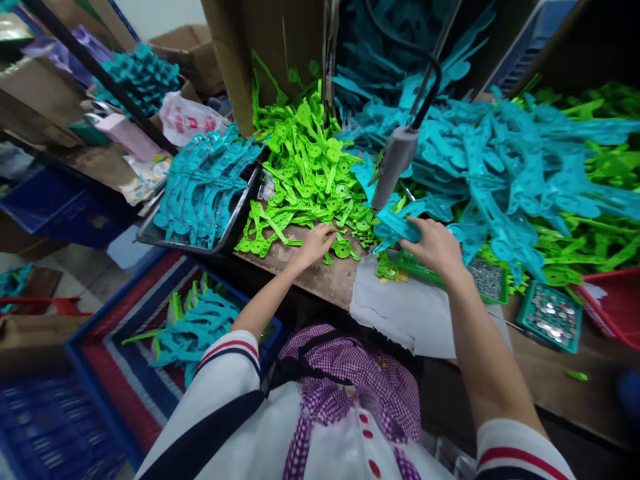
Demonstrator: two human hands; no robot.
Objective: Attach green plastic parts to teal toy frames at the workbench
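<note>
My right hand (436, 248) is closed on a flat blue plastic piece (395, 225), just below the tip of a grey electric screwdriver (396, 163) that hangs from above. To the left, my left hand (316, 245) reaches into the near edge of a heap of bright green plastic pieces (320, 153). Its fingertips are pinched together beside some small green parts; whatever they hold is too small to make out. A large pile of blue plastic pieces (500, 153) lies behind my right hand. Under my right wrist is a green tray (500, 293) with small metal parts.
A black tray (220, 247) holds stacked blue pieces at left. At right stand a small teal tray (575, 340) of shiny metal parts and a red bin (613, 307). White paper (400, 313) covers part of the wooden bench (335, 280). Below sits a blue crate (100, 373).
</note>
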